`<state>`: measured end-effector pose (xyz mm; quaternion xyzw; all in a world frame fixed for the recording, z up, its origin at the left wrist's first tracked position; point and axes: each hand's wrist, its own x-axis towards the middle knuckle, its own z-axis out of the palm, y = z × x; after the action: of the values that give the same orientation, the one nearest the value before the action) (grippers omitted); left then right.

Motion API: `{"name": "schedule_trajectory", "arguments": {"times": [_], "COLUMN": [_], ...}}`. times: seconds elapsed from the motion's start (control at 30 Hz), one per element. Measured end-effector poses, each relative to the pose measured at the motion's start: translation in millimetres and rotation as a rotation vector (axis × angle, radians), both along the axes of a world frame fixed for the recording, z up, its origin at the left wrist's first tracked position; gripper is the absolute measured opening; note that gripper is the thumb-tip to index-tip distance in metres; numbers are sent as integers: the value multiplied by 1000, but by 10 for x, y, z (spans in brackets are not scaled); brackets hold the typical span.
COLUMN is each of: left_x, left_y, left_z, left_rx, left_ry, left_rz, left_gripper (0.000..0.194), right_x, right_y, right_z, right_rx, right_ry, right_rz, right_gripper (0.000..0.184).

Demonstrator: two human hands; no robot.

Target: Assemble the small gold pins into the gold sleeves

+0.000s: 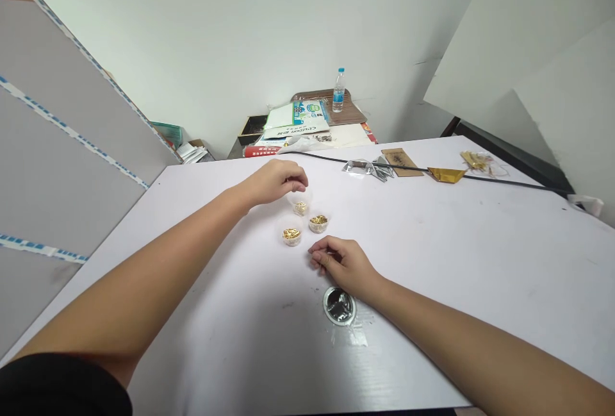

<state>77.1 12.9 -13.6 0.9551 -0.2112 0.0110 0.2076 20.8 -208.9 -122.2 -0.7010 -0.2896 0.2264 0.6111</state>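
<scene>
Three small clear plastic cups with gold-coloured bits stand close together mid-table. Over the farthest cup [300,208] hovers my left hand [278,181], its fingers curled down and pinched; whatever they may hold is too small to make out. My right hand [346,263] rests low over the table, nearer to me, with thumb and fingertips together. Anything between them cannot be made out. Just beyond its fingertips are the left cup [291,236] and the right cup [318,224]. Below my right hand lies a round dark disc [339,306] with a silvery rim, with clear tape beside it.
A black cable [408,166] runs along the table's far edge. Near it lie silver foil pieces [359,167], a brown card [402,162], a gold foil piece [446,175] and a gold bundle [475,160]. A water bottle [339,91] stands behind. A grey panel [72,134] borders the left.
</scene>
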Motion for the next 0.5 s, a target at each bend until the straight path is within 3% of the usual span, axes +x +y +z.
{"name": "schedule_trajectory", "arguments": {"times": [0.03, 0.1, 0.2, 0.37, 0.5], "left_x": [-93, -311, -661, -1081, -1198], "left_y": [-20, -88, -249, -550, -685], "left_z": [-13, -86, -285, -607, -744], "left_rx": [-125, -621, -1138, -1445, -1501], "left_ry": [-18, 13, 85, 242, 303], "left_rz": [41, 129, 113, 148, 284], "left_gripper": [16, 15, 31, 34, 41], "right_x": [4, 9, 4, -31, -43], "right_y": [1, -3, -22, -57, -62], "right_z": [-2, -1, 17, 73, 105], "right_rx": [6, 9, 11, 57, 93], "right_ry": [-1, -23, -115, -211, -228], "right_rz": [-4, -13, -28, -15, -5], "right_gripper": [23, 22, 22, 20, 18]}}
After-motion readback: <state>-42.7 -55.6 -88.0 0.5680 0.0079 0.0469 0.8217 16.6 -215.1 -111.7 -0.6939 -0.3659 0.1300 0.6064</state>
